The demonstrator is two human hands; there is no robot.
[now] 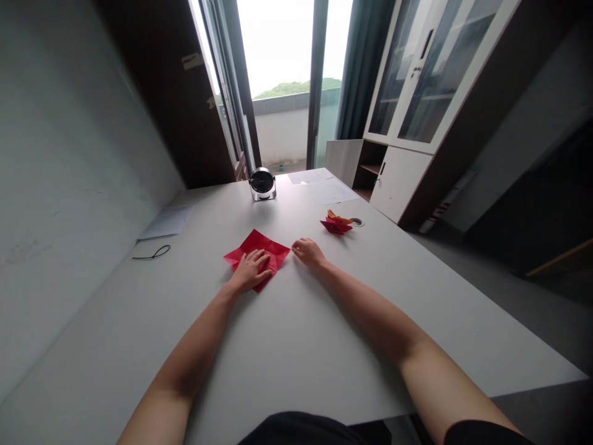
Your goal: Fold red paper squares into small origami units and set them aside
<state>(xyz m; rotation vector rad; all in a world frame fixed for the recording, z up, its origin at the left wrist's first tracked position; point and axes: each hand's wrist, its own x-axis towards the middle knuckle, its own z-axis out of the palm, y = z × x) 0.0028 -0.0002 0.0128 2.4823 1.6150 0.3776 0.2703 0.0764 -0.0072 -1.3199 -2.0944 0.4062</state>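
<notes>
A creased red square of paper (262, 246) lies flat on the white table (287, 346). My left hand (250, 271) rests palm down on its near half, fingers stretched out over the paper. Just past the sheet's right corner, my right hand (307, 252) sits on the bare table with its fingers curled loosely; nothing shows inside them. Farther right lie small folded paper figures (336, 224), red with an orange one behind.
A small round desk fan (262, 183) stands at the far middle of the table. White sheets (327, 185) lie at the far right, another paper (167, 221) and a black cord loop (152, 253) at the left. A wall runs along the left; a cabinet (407, 123) stands right.
</notes>
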